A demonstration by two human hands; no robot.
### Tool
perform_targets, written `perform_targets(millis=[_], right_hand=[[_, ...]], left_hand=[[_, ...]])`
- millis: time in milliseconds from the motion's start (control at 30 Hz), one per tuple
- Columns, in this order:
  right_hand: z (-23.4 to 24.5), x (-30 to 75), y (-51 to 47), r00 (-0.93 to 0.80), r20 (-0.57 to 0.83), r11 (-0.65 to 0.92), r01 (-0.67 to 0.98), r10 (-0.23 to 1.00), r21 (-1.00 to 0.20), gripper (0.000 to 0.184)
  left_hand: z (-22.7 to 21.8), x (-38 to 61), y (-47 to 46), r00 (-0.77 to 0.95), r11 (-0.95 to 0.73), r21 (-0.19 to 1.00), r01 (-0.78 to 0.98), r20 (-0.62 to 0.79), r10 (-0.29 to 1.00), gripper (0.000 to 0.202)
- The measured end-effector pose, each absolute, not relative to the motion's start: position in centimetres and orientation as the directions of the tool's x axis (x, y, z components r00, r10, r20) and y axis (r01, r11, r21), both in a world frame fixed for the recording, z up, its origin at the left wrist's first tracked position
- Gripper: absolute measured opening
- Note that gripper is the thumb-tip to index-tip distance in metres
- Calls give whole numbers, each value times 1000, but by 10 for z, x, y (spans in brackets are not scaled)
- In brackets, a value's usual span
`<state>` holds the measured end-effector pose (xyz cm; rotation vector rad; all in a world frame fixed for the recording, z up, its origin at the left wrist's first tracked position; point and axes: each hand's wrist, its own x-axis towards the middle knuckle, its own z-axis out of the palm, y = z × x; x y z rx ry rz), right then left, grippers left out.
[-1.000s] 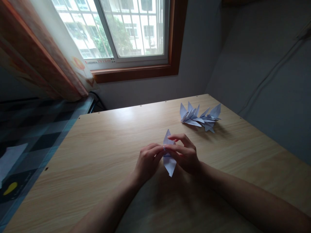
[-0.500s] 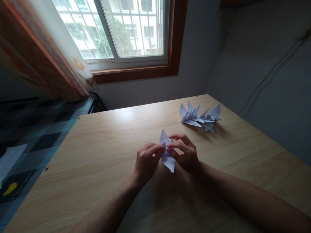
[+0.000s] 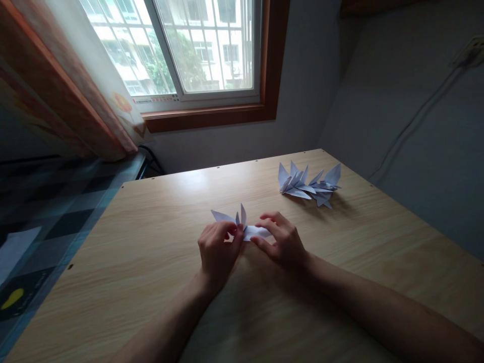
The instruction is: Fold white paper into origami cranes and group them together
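A white folded paper crane (image 3: 257, 232) is between my hands, just above or on the wooden table; I cannot tell which. Its pointed parts stick up and one wing stretches out to the left. My left hand (image 3: 219, 244) pinches the crane near its middle with thumb and fingertips. On the other side, my right hand (image 3: 283, 239) curls round the right wing, thumb at the near edge and fingertips at the far edge. The finger ends partly hide the folds.
Several white paper cranes (image 3: 297, 182) lie clustered at the back right of the wooden table (image 3: 124, 242). Left of the table is a checked cloth surface (image 3: 71, 222) with a white sheet (image 3: 17, 252) on it. A window (image 3: 212, 50) and a curtain (image 3: 75, 91) are behind.
The crane has been turned, so its wings now run left to right rather than away from me. My left hand has moved slightly left, and the hands are farther apart.
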<state>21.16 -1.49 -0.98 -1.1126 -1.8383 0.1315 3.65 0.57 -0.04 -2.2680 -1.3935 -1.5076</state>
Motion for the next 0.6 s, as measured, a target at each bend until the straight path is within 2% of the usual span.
perform_targets(millis=[67, 133, 233, 333, 400, 433, 467, 533, 600], right_hand=[[-9, 211, -15, -39, 519, 431, 612, 854, -663, 26], [-8, 210, -15, -5, 335, 291, 509, 942, -810, 23], [-11, 212, -9, 16, 174, 160, 313, 985, -936, 18], [-15, 219, 0, 29, 119, 114, 125, 993, -986, 20], [-18, 225, 5, -22, 133, 133, 25, 991, -991, 21], [-19, 227, 8, -60, 145, 146, 0, 988, -989, 22], [-20, 229, 9, -97, 156, 156, -10, 983, -988, 23], [-22, 231, 11, -160, 169, 171, -2, 972, -985, 27], [-22, 231, 12, -196, 177, 183, 14, 964, -983, 33]], left_hand=[[-1, 37, 5, 70, -565, 415, 713, 760, 646, 21], [0, 37, 4, 84, -586, 411, 698, 766, 637, 21], [4, 33, 7, 92, -645, 432, 630, 783, 615, 17], [8, 24, 20, -155, -609, 642, 467, 737, 658, 15], [9, 18, 32, -332, -561, 779, 278, 626, 705, 18], [8, 16, 36, -345, -526, 837, 150, 543, 766, 20], [8, 14, 39, -272, -462, 887, 18, 449, 851, 23], [7, 15, 40, 9, -282, 949, -144, 286, 958, 36], [6, 19, 34, 285, -130, 982, -139, 165, 944, 45]])
